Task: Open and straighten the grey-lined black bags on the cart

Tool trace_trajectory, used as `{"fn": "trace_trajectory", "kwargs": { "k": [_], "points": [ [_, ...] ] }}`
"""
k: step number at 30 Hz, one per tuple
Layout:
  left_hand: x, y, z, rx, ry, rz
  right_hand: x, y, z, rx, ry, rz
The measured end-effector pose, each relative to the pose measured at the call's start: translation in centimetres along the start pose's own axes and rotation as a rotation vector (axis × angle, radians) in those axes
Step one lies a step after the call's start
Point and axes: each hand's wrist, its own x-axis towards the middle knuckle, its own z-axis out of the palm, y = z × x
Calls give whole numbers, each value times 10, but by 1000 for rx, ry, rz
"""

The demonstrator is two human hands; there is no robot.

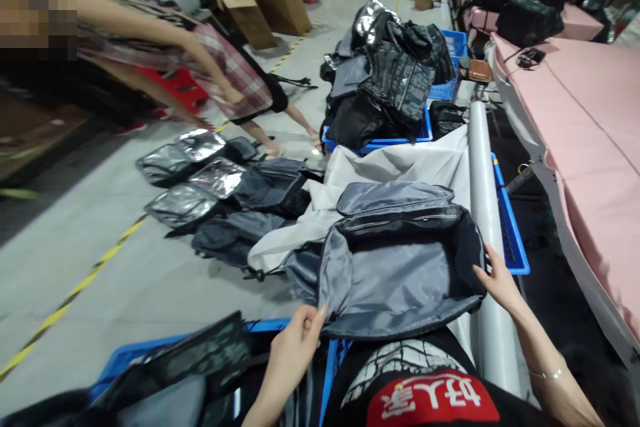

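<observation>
A worker's two bare hands steady an open rectangular bag with a smooth grey fabric lining and dark edges just in front of the body, its hollow interior facing up and its zip-edged flap folded back at the far side. The left hand pinches the near left corner of the rim between thumb and curled fingers; the right hand, a silver-coloured bracelet at its wrist, grips the right wall, thumb on the inner side and fingers partly hidden behind the edge.

Crumpled white sheeting spreads beyond the bag, beside a long pale roll running along its right. A black garment with a red, white-lettered panel shows below. At lower left, a blue plastic crate holds dark and camouflage-patterned bags.

On the grey floor to the left lie dark bags with shiny silver linings, near a yellow-and-black striped tape line. Ahead, a heap of black and grey bags fills another blue crate. A co-worker in a pink plaid garment leans in at left; a pink-covered table stands at right.
</observation>
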Motion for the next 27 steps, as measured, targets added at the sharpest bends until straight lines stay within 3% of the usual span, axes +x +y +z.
{"fn": "trace_trajectory", "kwargs": {
  "k": [5,13,17,22,27],
  "points": [
    [-2,-15,6,-56,-2,-29,-24,1,11,270,-7,201],
    [-10,-45,27,-377,8,-140,-63,-16,21,477,17,365],
    [-27,-46,30,-443,15,-236,-72,-12,19,555,13,397],
    [-46,-39,30,-604,-58,-262,-82,-2,19,624,-11,444],
    [-52,-38,36,-661,-9,-281,-83,-4,14,719,-13,483]
  ]
}}
